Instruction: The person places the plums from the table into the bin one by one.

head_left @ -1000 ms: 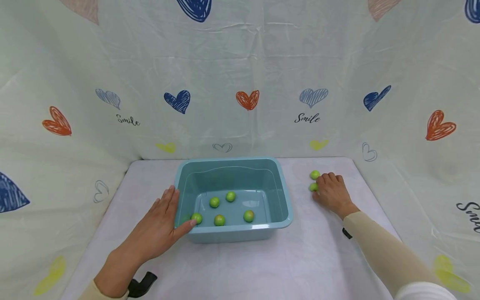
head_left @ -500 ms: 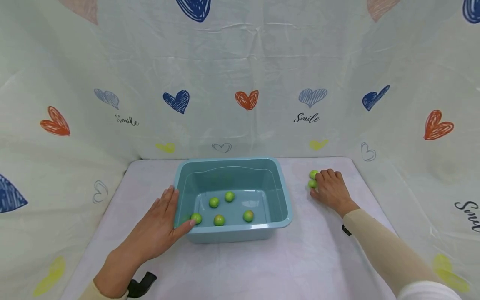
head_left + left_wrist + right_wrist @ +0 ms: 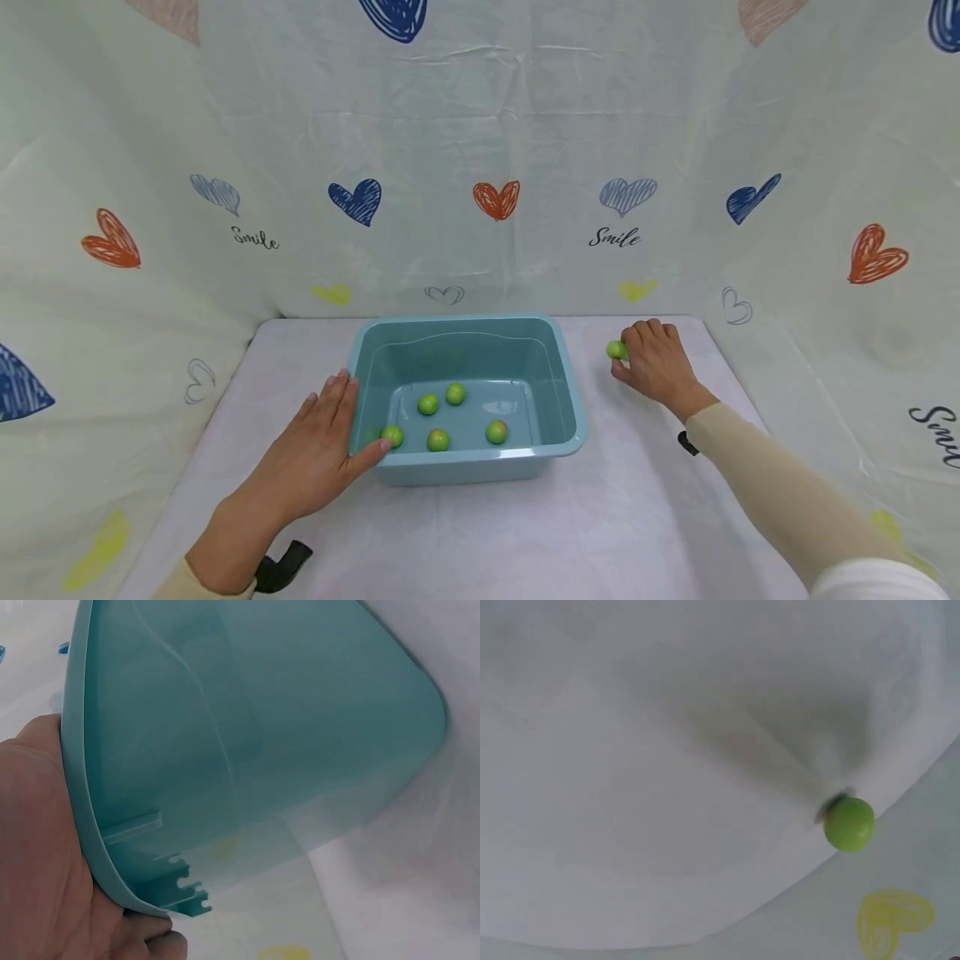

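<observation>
A light blue plastic tub (image 3: 465, 468) stands mid-table with several small green fruits (image 3: 438, 439) on its bottom. My left hand (image 3: 315, 458) lies flat against the tub's left wall, fingers straight, thumb on the front corner; the left wrist view shows the tub's (image 3: 300, 712) rim over the palm (image 3: 37, 847). To the right of the tub, my right hand (image 3: 654, 362) has curled fingers and pinches one green fruit (image 3: 617, 350) at its tips. In the right wrist view, a second green fruit (image 3: 849, 823) lies on the white cloth; the head view hides it behind the hand.
The table (image 3: 525, 533) is covered in white cloth. A pale backdrop printed with hearts (image 3: 495, 200) closes it in at the back and both sides. A black strap (image 3: 281, 562) sits at my left wrist.
My right hand has moved up and slightly left, lifting one of the two fruits; only one now shows beside it. The left hand and tub have not moved.
</observation>
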`<state>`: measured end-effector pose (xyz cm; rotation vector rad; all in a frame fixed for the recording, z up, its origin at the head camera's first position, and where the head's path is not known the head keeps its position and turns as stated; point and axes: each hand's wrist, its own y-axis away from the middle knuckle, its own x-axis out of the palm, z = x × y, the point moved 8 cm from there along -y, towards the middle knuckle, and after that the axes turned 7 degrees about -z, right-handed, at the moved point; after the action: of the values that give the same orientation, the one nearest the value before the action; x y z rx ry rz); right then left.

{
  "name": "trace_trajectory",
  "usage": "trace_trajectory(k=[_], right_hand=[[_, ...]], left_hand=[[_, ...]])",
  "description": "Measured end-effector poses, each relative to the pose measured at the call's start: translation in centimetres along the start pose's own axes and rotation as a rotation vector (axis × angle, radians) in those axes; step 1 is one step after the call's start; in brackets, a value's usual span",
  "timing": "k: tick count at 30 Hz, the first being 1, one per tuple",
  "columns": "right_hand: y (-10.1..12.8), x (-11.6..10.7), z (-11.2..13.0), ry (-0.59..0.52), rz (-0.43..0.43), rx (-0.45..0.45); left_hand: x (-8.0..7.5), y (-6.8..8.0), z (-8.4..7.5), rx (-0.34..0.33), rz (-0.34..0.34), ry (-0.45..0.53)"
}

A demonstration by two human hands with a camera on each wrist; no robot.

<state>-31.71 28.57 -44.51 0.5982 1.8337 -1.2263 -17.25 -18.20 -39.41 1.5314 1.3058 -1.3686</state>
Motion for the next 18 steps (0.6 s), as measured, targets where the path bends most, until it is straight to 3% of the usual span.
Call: trace_trajectory(k=[10,18], right_hand=[[-4.9,-4.3,1.2,-0.049,-0.095,-0.041],[-10.4,-9.5,4.7,-0.096,-0.213,-0.152]], left_hand=[[-0.1,0.0,0.0,0.009,-0.001,-0.003],[0.0,-0.1,0.0,-0.002,0.015,0.003]])
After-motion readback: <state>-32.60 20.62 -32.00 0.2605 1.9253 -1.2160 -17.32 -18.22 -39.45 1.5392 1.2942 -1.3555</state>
